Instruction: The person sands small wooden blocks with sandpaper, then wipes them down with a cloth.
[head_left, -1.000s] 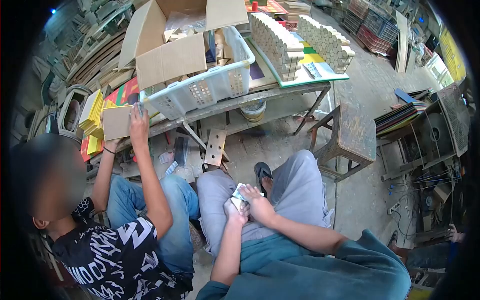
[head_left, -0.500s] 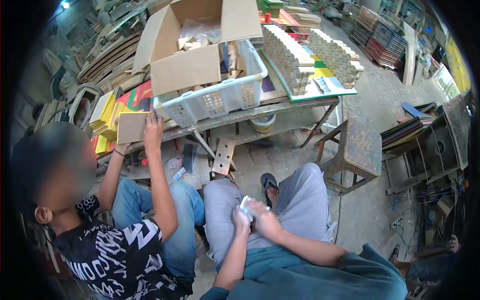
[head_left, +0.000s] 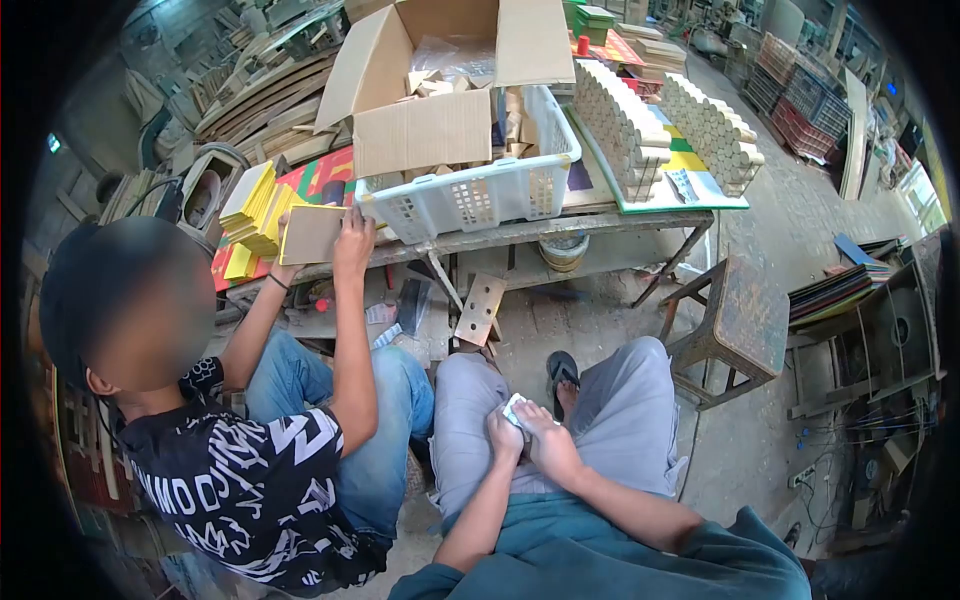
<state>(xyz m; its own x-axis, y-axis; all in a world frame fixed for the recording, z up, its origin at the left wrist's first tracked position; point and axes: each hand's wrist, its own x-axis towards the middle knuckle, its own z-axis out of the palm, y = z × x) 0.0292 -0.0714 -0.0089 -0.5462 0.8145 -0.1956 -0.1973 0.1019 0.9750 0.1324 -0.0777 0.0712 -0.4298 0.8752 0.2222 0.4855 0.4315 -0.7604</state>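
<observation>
Over my lap my two hands meet around a small white piece with bluish marks [head_left: 515, 409], which looks like folded paper or sandpaper. My left hand [head_left: 506, 437] is closed around it from the left, and the piece sticks out above the fingertips. My right hand [head_left: 553, 447] presses in from the right, its fingers closed over the piece. Whatever else lies between the palms is hidden. On my left a co-worker [head_left: 230, 450] sits close by, both hands on a flat brown board with yellow edges [head_left: 312, 235] at the bench's edge.
A workbench [head_left: 470, 238] carries a white plastic basket [head_left: 470, 200] with an open cardboard box [head_left: 425, 143], yellow boards [head_left: 262, 207] and stacked wooden pieces [head_left: 620, 130]. A worn stool [head_left: 745, 310] stands right. A board with holes [head_left: 481, 308] leans below the bench.
The whole view has shifted, so the scene sits further right. My right hand, blurred before, is now sharper and lies closer over my left. The co-worker still holds the board.
</observation>
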